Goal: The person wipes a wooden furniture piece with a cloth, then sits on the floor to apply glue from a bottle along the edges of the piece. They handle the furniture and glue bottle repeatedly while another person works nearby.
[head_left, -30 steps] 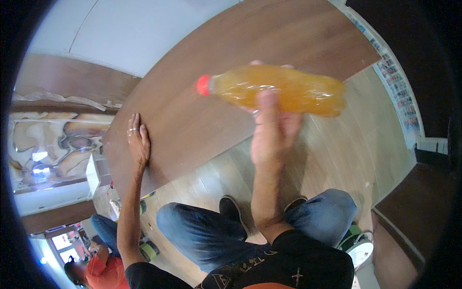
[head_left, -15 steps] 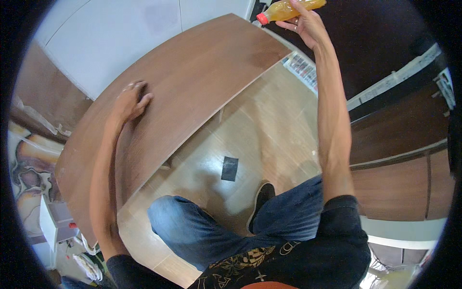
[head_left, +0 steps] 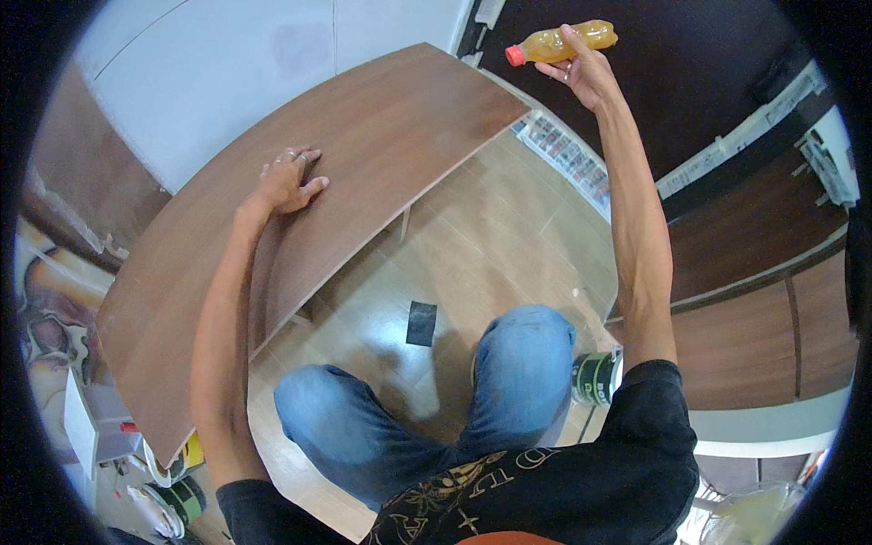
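My right hand (head_left: pixel 589 77) is raised at the top right, with its thumb and fingers wrapped round a plastic bottle (head_left: pixel 549 43). The bottle lies sideways in the grip, holds amber liquid and has a red cap pointing left. A brown wooden panel (head_left: pixel 381 118) with a curved far edge stretches from the top middle to the lower left. My left hand (head_left: pixel 291 182) rests on the panel's surface, its fingers loosely bent and the thumb apart, holding nothing.
Printed paper (head_left: pixel 568 154) lines the floor edge beside a dark wall (head_left: pixel 654 109). A small black square (head_left: pixel 421 323) lies on the tiled floor. A green can (head_left: pixel 594 378) stands by my right knee; another green can (head_left: pixel 186 500) is at the lower left.
My left hand has slid rightward along the panel. The bottle in my right hand has come a little lower and to the right. My right knee has swung up into view.
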The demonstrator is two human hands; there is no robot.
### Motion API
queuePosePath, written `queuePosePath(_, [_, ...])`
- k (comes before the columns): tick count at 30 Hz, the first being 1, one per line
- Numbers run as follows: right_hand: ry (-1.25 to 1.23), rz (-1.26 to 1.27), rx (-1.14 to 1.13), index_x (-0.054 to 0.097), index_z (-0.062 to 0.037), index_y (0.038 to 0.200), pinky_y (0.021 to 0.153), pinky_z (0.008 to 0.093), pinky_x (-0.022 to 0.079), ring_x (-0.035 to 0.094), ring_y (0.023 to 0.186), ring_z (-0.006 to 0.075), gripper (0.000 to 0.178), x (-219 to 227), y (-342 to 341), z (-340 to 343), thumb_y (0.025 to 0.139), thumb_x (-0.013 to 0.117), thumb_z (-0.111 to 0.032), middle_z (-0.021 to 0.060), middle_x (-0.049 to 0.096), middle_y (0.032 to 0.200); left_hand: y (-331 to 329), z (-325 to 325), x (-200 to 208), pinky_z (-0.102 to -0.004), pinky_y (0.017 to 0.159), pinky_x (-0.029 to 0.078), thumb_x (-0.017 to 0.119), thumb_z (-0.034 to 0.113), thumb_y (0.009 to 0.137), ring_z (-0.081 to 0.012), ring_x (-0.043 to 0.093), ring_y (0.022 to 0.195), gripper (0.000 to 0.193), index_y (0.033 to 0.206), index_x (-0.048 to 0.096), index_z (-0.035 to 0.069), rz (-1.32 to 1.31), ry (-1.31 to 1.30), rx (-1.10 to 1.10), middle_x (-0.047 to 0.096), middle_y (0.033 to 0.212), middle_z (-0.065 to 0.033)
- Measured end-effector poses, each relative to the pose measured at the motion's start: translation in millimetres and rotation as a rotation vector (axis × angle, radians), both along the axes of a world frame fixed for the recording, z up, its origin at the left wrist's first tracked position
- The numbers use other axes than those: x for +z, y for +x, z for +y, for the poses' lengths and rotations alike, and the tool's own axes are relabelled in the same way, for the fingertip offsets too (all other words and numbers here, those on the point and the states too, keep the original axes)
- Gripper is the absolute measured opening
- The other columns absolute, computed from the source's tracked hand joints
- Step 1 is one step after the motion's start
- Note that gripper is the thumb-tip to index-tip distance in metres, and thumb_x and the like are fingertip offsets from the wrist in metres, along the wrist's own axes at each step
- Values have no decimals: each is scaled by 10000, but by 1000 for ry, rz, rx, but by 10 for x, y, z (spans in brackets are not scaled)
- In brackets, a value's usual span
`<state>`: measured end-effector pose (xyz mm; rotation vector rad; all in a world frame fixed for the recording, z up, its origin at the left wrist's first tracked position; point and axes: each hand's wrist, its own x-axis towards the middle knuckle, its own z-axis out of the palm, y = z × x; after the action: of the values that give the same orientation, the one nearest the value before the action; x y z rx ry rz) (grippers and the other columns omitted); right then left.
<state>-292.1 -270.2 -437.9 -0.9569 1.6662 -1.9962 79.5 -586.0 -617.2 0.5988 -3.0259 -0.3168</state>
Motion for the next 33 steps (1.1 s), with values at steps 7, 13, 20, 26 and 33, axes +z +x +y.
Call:
queuePosePath(7, [-36,-129,-29,597,3,1215,843,422,612,693,1049,274,463,-528,-128,157,987,636,-399,156,683,1162,-56,-186,-161,-585,1156,320,587,520,958,-360,378,1443,646,1469,496,135,33,-5,8,422,1547,-141])
queuePosePath(13, [-263,-239,-30,492,-5,1275,978,509,581,632,1174,315,499,-1077,-488,403,975,676,-358,198,614,1273,-78,97,-222,-615,1206,177,522,528,990,-359,264,1509,636,1517,441,183,88,-71,117,353,1610,-115])
queuePosePath(20, [-767,-608,-192,518,-31,1292,1036,535,528,611,1201,336,505,-2568,-810,489,962,681,-377,160,630,1282,-76,132,-323,-602,1220,130,454,489,1028,-340,220,1530,578,1542,410,229,99,-144,140,335,1626,-83])
queuePosePath(26, [-975,-763,-371,503,-167,1346,1033,593,500,559,1262,316,496,-3181,-1071,192,953,692,-404,93,564,1369,-87,230,-281,-572,1228,124,406,432,1057,-329,221,1531,550,1552,391,192,115,-188,114,333,1628,-81])
queuePosePath(33, [-997,-701,-416,474,-115,1352,1056,588,488,530,1292,315,515,-3169,-1034,32,961,691,-372,87,538,1384,-86,272,-250,-570,1228,120,397,385,1070,-334,214,1533,527,1554,384,177,83,-186,114,325,1632,-88])
